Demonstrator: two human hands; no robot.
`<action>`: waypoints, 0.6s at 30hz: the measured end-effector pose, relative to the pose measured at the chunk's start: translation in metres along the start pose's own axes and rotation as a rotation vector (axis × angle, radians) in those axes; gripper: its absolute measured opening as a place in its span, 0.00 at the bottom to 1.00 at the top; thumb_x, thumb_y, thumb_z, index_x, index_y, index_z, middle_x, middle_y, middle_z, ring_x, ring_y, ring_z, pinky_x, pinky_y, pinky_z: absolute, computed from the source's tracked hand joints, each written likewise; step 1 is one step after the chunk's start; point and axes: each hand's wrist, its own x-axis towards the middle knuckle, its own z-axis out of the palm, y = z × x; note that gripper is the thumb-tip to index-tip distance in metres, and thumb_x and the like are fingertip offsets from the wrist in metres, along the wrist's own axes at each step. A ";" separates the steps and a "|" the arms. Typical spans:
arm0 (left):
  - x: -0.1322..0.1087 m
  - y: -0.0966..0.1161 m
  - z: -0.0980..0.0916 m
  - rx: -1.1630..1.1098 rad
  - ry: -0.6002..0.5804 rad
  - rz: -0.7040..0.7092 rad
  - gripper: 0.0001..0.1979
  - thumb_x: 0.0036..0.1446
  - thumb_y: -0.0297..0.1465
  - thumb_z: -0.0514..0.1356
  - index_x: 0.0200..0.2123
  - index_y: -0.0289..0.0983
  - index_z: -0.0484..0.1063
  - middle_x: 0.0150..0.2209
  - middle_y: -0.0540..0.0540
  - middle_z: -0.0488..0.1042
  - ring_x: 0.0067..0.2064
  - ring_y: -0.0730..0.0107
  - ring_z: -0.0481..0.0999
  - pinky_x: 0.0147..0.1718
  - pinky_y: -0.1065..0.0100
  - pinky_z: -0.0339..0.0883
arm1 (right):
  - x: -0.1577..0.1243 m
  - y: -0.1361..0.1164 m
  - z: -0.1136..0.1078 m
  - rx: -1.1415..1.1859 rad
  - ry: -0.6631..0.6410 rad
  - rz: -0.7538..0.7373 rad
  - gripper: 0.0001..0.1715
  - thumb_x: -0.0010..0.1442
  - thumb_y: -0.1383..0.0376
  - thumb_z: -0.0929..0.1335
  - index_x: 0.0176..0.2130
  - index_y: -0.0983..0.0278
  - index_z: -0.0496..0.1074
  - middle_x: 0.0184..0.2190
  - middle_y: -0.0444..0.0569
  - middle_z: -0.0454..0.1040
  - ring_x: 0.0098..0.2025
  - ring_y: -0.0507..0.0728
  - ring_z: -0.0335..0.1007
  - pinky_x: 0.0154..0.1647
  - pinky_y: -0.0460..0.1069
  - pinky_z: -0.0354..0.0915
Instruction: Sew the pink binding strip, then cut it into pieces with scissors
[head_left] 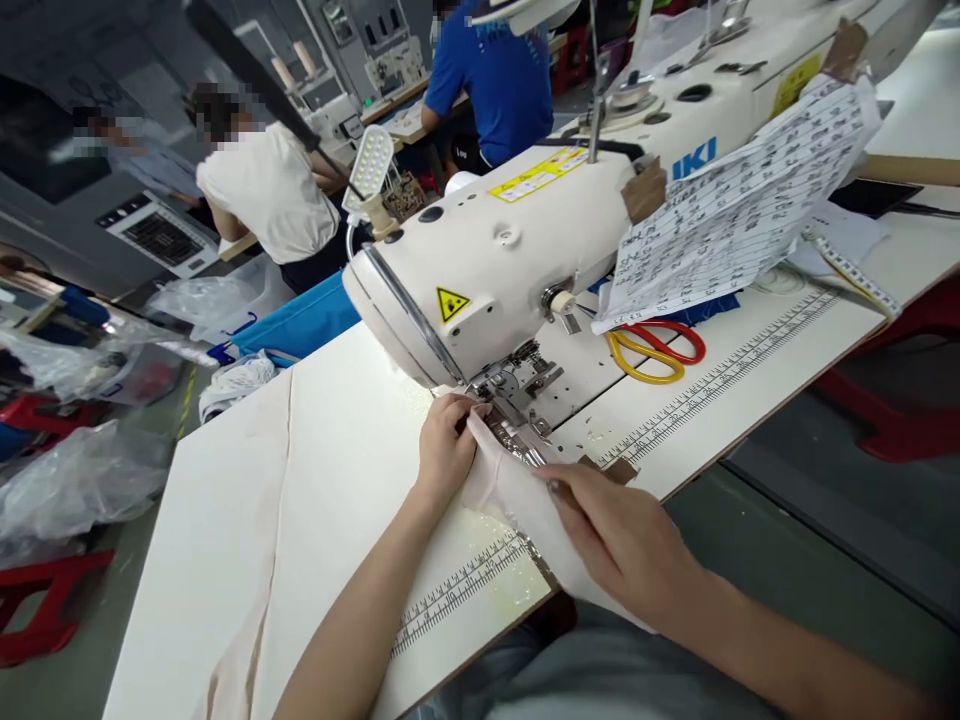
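A pale strip of fabric (517, 490) runs from the needle area of a white sewing machine (480, 250) down over the table's front edge. Close by the presser foot, my left hand (448, 445) pinches the fabric's far end, its fingertips partly hidden under the machine head. Nearer to me, my right hand (611, 530) grips the same fabric between thumb and fingers, beside the metal guide plate (517, 435). The stretch between both hands looks fairly taut. The needle itself is too small to make out.
Scissors (649, 355) with red and yellow handles lie right of the needle area. A handwritten sheet (742, 200) hangs from the machine arm. Printed rulers (457, 590) line the white table's (360, 450) front edge. People sit at other machines behind; plastic bags (90, 480) stand left.
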 end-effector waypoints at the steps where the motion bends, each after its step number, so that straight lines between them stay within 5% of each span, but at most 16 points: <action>1: 0.000 -0.002 0.000 -0.061 -0.003 -0.016 0.09 0.62 0.33 0.58 0.31 0.39 0.76 0.36 0.46 0.77 0.40 0.63 0.76 0.40 0.62 0.71 | 0.002 0.006 0.000 -0.062 -0.015 0.054 0.16 0.70 0.67 0.56 0.51 0.66 0.67 0.38 0.53 0.80 0.32 0.57 0.77 0.27 0.48 0.67; 6: 0.001 -0.004 -0.001 -0.175 -0.015 -0.086 0.08 0.59 0.34 0.60 0.30 0.41 0.77 0.35 0.47 0.77 0.39 0.64 0.76 0.40 0.63 0.69 | 0.019 0.027 0.009 -0.294 -0.147 0.158 0.21 0.71 0.64 0.56 0.54 0.70 0.69 0.36 0.54 0.82 0.28 0.59 0.77 0.20 0.49 0.62; 11: 0.002 -0.003 -0.002 -0.175 -0.032 -0.116 0.09 0.59 0.36 0.59 0.30 0.41 0.77 0.34 0.47 0.77 0.39 0.65 0.75 0.41 0.63 0.68 | 0.024 0.032 0.019 -0.282 -0.085 0.076 0.20 0.71 0.67 0.56 0.52 0.69 0.72 0.40 0.56 0.81 0.35 0.59 0.79 0.25 0.49 0.66; 18: 0.002 -0.003 -0.002 -0.148 -0.035 -0.124 0.10 0.60 0.37 0.58 0.30 0.41 0.76 0.34 0.48 0.76 0.39 0.64 0.75 0.41 0.63 0.68 | 0.026 0.034 0.022 -0.273 -0.059 0.064 0.20 0.71 0.67 0.57 0.51 0.69 0.73 0.38 0.54 0.82 0.32 0.58 0.78 0.22 0.50 0.63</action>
